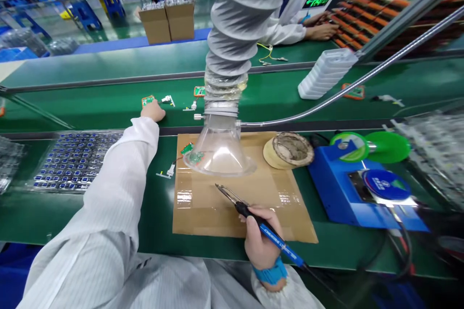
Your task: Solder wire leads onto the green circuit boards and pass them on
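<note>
My left hand (153, 110) reaches out to the green conveyor surface, its fingers closed at the edge of a green circuit board with an orange rim (148, 101). A white connector (167, 100) lies just right of that hand. In my right hand (263, 236) is a blue and black soldering iron (277, 239), its metal tip pointing up and left over the brown cardboard sheet (232, 217). Another green board (187, 148) rests on the cardboard's upper left, partly by the clear fume hood (221, 152). Its white connector (171, 170) lies beside the cardboard.
A round pot (288, 149) and a blue solder feeder (337, 193) stand right of the cardboard. A tray of small parts (76, 161) lies left. White stacked trays (326, 73) stand on the far side, where a co-worker's hands (321, 27) show.
</note>
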A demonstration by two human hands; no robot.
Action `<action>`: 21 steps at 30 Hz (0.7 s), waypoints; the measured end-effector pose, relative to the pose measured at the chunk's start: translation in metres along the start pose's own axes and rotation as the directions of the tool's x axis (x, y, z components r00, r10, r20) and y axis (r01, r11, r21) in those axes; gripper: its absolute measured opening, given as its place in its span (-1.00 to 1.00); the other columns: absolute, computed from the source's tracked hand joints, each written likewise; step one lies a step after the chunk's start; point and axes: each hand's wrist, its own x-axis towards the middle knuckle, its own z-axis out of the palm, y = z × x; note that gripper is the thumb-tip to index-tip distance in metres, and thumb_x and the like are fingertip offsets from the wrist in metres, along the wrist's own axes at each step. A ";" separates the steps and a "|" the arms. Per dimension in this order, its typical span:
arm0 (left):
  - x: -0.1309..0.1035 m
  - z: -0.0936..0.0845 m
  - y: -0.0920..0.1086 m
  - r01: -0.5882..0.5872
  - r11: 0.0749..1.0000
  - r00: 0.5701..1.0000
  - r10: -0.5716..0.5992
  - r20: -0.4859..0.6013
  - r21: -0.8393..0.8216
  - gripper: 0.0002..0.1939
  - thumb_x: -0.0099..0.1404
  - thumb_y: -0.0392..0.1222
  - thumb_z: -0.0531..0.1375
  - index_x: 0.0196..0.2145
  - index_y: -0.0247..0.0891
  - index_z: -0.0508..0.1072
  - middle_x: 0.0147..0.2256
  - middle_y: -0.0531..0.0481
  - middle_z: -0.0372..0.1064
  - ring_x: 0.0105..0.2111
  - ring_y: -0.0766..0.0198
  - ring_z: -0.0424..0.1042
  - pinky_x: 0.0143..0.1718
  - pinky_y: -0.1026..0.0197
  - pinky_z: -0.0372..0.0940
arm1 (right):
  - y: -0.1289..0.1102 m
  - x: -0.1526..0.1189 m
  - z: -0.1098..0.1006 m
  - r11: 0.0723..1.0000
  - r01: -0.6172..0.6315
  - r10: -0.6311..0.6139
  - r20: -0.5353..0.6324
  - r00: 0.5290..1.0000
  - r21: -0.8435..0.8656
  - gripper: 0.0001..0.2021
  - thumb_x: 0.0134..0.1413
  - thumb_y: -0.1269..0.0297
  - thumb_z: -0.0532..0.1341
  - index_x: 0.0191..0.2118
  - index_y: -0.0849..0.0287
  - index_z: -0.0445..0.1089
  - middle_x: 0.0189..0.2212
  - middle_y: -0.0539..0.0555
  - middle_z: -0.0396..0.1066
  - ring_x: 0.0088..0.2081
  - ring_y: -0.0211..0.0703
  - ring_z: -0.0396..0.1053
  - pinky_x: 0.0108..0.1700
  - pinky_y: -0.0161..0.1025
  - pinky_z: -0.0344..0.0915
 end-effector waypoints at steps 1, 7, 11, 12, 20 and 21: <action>0.003 0.000 -0.004 0.022 0.999 0.999 -0.023 0.029 0.026 -0.35 0.18 -0.24 0.21 0.24 -0.43 0.36 0.13 -0.47 0.43 0.13 -0.21 0.43 0.11 -0.07 0.32 | 0.000 0.000 0.000 1.000 -0.001 0.001 -0.002 1.000 0.000 -0.94 0.26 0.27 0.28 -0.19 0.10 0.47 -0.28 0.06 0.45 -0.29 -0.12 0.50 -0.27 -0.17 0.44; -0.021 -0.021 -0.025 -0.039 0.990 0.995 0.027 0.095 0.132 -0.75 0.11 -0.23 0.25 -0.23 -0.35 0.56 -0.18 -0.36 0.56 -0.13 -0.15 0.53 -0.10 0.03 0.36 | -0.006 0.004 0.005 1.000 -0.001 0.002 -0.028 1.000 0.029 -0.91 0.26 0.23 0.30 -0.21 0.12 0.48 -0.30 0.06 0.46 -0.34 -0.15 0.48 -0.32 -0.19 0.43; -0.097 -0.046 -0.045 -0.211 0.967 0.972 0.223 -0.076 0.142 -0.96 0.15 -0.24 0.20 -0.44 -0.22 0.42 -0.36 -0.17 0.51 -0.28 0.02 0.48 -0.24 0.12 0.26 | -0.009 0.005 0.007 0.999 -0.013 0.015 -0.043 0.999 0.051 -0.87 0.25 0.19 0.31 -0.21 0.13 0.46 -0.31 0.05 0.47 -0.38 -0.16 0.47 -0.32 -0.17 0.43; -0.122 -0.051 -0.052 -0.261 0.958 0.959 0.271 -0.078 0.118 -0.92 0.16 -0.23 0.19 -0.48 -0.21 0.37 -0.43 -0.11 0.46 -0.36 0.09 0.43 -0.30 0.15 0.21 | -0.009 0.006 0.007 0.999 -0.017 0.019 -0.044 0.999 0.045 -0.86 0.25 0.18 0.31 -0.22 0.13 0.46 -0.32 0.05 0.46 -0.39 -0.16 0.47 -0.31 -0.16 0.44; -0.272 -0.007 -0.058 -0.613 0.657 0.684 0.719 0.121 -0.440 -0.83 0.22 -0.29 0.16 -0.52 -0.21 0.28 -0.51 0.08 0.35 -0.49 0.33 0.28 -0.37 0.26 0.15 | -0.005 0.008 0.008 0.998 -0.046 0.041 -0.091 0.995 -0.053 -0.75 0.20 0.06 0.34 -0.23 0.16 0.46 -0.38 0.04 0.46 -0.40 -0.13 0.49 -0.26 -0.12 0.41; -0.278 0.008 -0.049 -0.648 0.599 0.643 0.761 0.084 -0.470 -0.83 0.22 -0.31 0.16 -0.52 -0.21 0.29 -0.50 0.06 0.36 -0.47 0.32 0.29 -0.35 0.25 0.17 | -0.007 0.009 0.009 0.996 -0.051 0.043 -0.096 0.994 -0.079 -0.73 0.19 0.04 0.34 -0.23 0.16 0.46 -0.37 0.05 0.47 -0.39 -0.11 0.49 -0.24 -0.11 0.41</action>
